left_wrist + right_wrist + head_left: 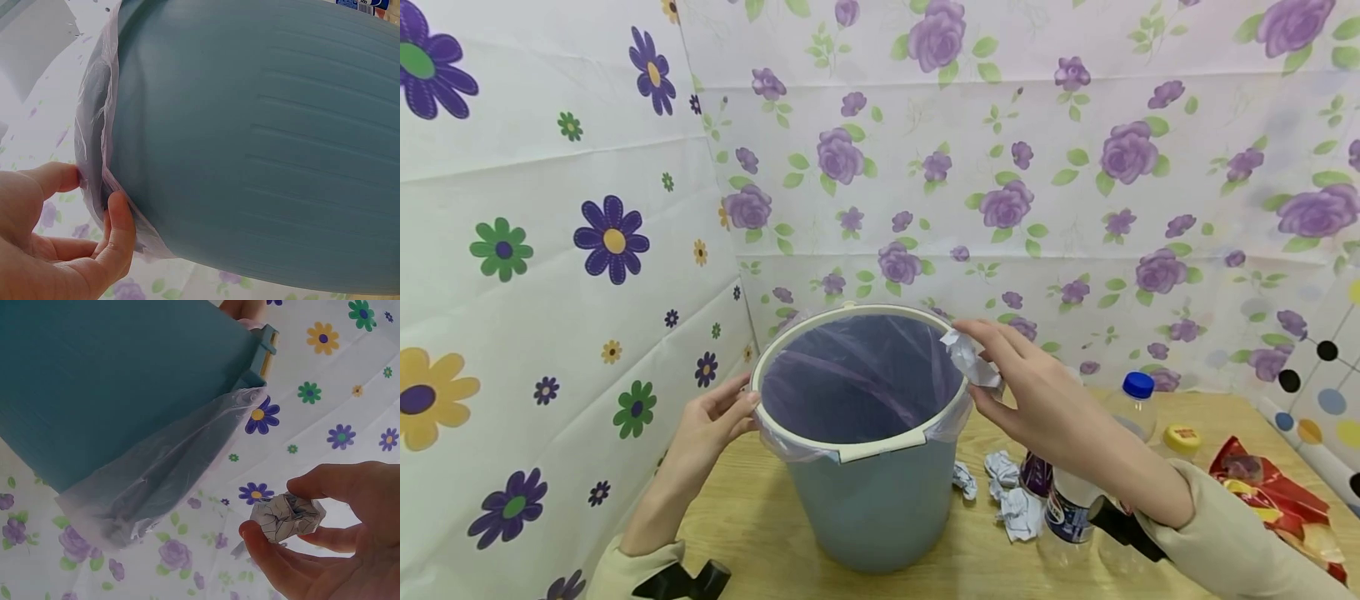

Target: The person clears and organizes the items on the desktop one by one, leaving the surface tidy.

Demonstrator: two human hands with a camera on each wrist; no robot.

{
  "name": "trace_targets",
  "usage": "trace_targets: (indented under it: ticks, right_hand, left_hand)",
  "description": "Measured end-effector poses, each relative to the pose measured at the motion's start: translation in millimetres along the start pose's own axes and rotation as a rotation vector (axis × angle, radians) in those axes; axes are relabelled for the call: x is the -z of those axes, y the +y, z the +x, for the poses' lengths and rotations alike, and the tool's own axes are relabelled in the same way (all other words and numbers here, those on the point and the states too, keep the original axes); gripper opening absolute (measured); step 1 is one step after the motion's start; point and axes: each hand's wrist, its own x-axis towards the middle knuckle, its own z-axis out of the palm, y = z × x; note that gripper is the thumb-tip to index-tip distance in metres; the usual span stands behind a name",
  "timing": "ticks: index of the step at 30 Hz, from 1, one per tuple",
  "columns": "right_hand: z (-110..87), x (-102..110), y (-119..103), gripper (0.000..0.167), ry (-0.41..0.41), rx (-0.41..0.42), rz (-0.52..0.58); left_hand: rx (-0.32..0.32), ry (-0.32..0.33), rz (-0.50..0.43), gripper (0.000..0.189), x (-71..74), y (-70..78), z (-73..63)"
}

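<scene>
Both hands are grasping: left hand [707, 425] is pinching rim [805, 438] plus liner [156, 469] at the left edge, right hand [1045, 392] is pinching crumpled paper [287, 517] at its fingertips. Neither is hanging free.

Going big to small: wooden table [745, 508] is carrying the objects. Blue-grey bin [880, 517] is standing upright on it, mouth facing up, centred between the hands, probably so both are reaching it easily. Liner is covering the inside and folding over the rim, hanging loose outside; that overlap is presumably stopping it from sliding in. Left grip looks to be doing double duty: steadying the bin and pinning the plastic.

Red snack packet [1273, 492] is lying at far right. Plastic bottles [1131, 412], one wearing a blue cap [1138, 385], another a yellow cap [1182, 437], are standing right of the bin, partly hiding behind the right forearm [1138, 467].

Smallest: paper. Loose paper balls [1021, 512] are resting on the table between bin and bottles, below the right hand. Held piece is sitting between right thumb and fingers, near the rim's right side, apart from the liner in the right wrist view, not inside the bin. Left hand is gripping well apart from it, bin mouth lying between. Fingertip hold, not palm, is likely making release easy.
</scene>
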Motion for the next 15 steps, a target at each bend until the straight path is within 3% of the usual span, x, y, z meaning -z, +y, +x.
trace_targets:
  ticks: [15]
  right_hand:
    - [29.2,-7.0,-1.7,0.068,-0.139,0.031,0.041]
  left_hand:
    - [0.008,-0.004,-0.006,0.055,0.5,-0.2,0.4]
